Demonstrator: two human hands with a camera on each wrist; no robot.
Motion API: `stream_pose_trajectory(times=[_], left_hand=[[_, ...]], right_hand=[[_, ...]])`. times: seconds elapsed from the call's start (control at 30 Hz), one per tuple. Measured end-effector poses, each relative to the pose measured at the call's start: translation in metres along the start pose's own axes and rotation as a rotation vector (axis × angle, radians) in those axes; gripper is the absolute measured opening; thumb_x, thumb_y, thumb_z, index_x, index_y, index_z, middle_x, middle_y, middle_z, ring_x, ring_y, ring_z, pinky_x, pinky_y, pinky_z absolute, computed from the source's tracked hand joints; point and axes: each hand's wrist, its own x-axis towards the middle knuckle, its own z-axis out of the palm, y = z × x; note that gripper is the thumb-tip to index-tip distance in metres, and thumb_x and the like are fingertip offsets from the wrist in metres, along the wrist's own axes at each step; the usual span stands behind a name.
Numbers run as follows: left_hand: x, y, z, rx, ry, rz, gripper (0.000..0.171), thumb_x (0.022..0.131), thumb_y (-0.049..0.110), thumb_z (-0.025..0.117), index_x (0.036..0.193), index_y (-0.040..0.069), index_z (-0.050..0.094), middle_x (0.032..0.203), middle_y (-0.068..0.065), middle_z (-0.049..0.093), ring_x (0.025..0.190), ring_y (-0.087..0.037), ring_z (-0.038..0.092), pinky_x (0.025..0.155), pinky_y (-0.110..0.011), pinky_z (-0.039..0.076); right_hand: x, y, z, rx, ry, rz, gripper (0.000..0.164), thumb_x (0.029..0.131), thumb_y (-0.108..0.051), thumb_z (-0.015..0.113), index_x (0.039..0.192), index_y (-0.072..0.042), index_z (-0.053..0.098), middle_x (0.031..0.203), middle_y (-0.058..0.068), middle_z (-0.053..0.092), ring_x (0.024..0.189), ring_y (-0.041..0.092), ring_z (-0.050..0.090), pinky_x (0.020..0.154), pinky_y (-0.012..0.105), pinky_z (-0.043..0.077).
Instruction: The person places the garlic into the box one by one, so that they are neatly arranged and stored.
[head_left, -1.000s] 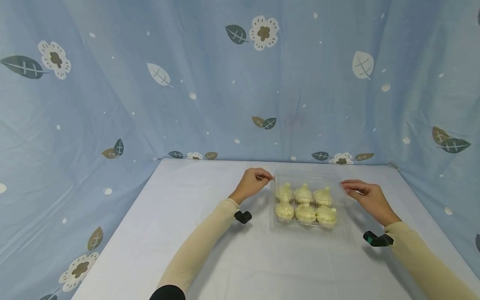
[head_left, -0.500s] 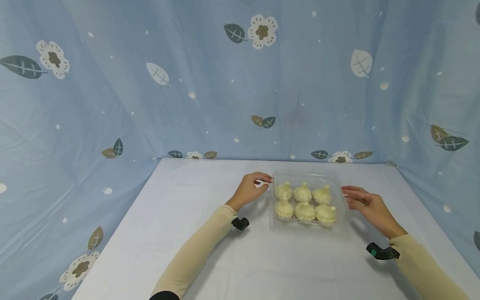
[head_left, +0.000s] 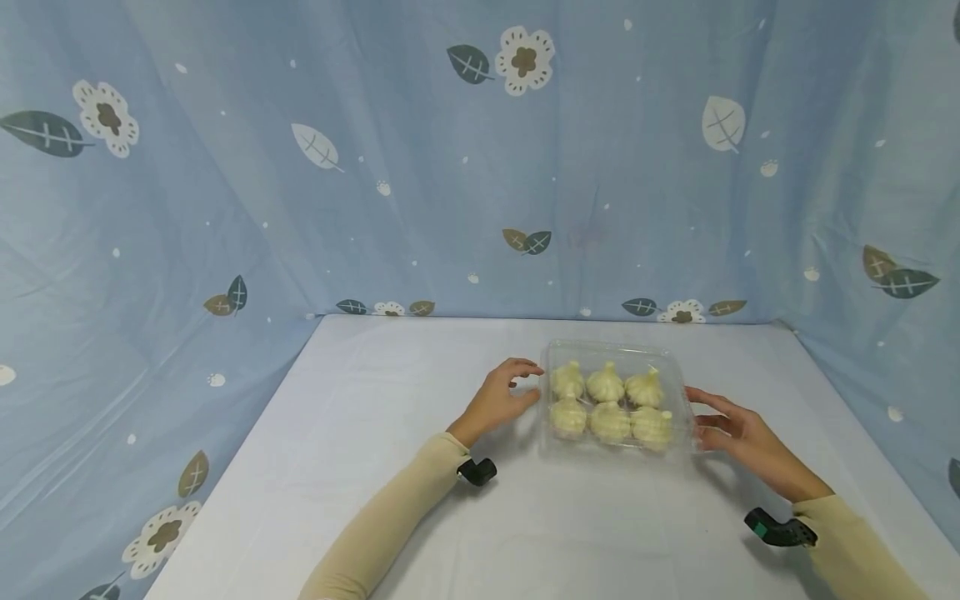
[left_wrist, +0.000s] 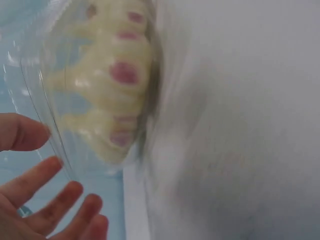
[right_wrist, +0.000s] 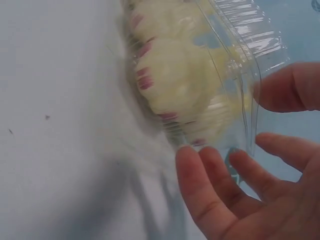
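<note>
A clear plastic clamshell box [head_left: 615, 354] holds several pale garlic bulbs [head_left: 609, 421], set in two rows, with its transparent lid down over them. My left hand [head_left: 498, 396] is at the box's left side, fingers spread and thumb apart, tips right at the rim. In the left wrist view, the thumb and forefinger tips [left_wrist: 56, 162] meet the lid's edge line, and purple patches show on the bulbs. On the other side, my right hand [head_left: 738, 429] has its fingertips against the box's right side. The right wrist view shows its thumb [right_wrist: 282, 90] at the rim and loosely bent fingers below.
The box stands on a white-covered table [head_left: 420, 367], toward its back right. A blue curtain [head_left: 375, 242] with leaf and flower prints hangs behind and along the sides. Dark wrist-worn cameras [head_left: 780, 529] sit below both wrists.
The lid has come down flat over the garlic. Both hands have moved down along the box's sides toward the front, the right one further, with its fingers more spread.
</note>
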Motion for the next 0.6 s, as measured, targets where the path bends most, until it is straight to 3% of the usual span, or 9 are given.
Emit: stream_pose_trajectory(times=[0.13,0.37,0.47,0.6], left_hand=[[-0.009,0.004,0.003,-0.039,-0.018,-0.016,0.042,0.099,0.020,0.064,0.140,0.014,0.062,0.145,-0.008,0.059,0.127,-0.029,0.061,0.103,-0.050,0.053],[-0.024,0.009,0.004,-0.097,-0.057,-0.074,0.060,0.098,0.023,0.063,0.154,0.010,0.046,0.147,-0.013,0.057,0.126,-0.030,0.063,0.103,-0.048,0.053],[-0.028,0.010,0.005,-0.098,-0.070,-0.100,0.066,0.097,0.025,0.064,0.156,0.008,0.041,0.144,-0.014,0.058,0.121,-0.028,0.065,0.097,-0.044,0.055],[-0.031,0.011,0.004,-0.062,-0.096,-0.141,0.062,0.096,0.030,0.064,0.151,0.007,0.048,0.131,-0.009,0.064,0.107,-0.021,0.068,0.084,-0.036,0.057]], right_hand=[[-0.003,0.000,0.002,0.017,-0.036,-0.003,0.072,0.105,-0.013,0.059,0.166,-0.010,0.020,0.150,-0.018,0.037,0.114,-0.015,0.054,0.081,0.033,0.062],[-0.005,-0.004,0.007,0.093,-0.095,0.020,0.078,0.108,-0.012,0.053,0.168,-0.013,0.002,0.158,0.035,0.021,0.110,-0.006,0.063,0.079,0.037,0.062],[-0.005,-0.005,0.005,0.129,-0.115,0.069,0.081,0.108,-0.013,0.051,0.167,-0.009,-0.005,0.159,0.040,0.018,0.107,0.001,0.067,0.079,0.038,0.062],[-0.004,-0.005,0.005,0.123,-0.147,0.202,0.078,0.110,-0.023,0.051,0.165,-0.001,0.001,0.155,0.039,0.029,0.105,0.004,0.070,0.082,0.038,0.062]])
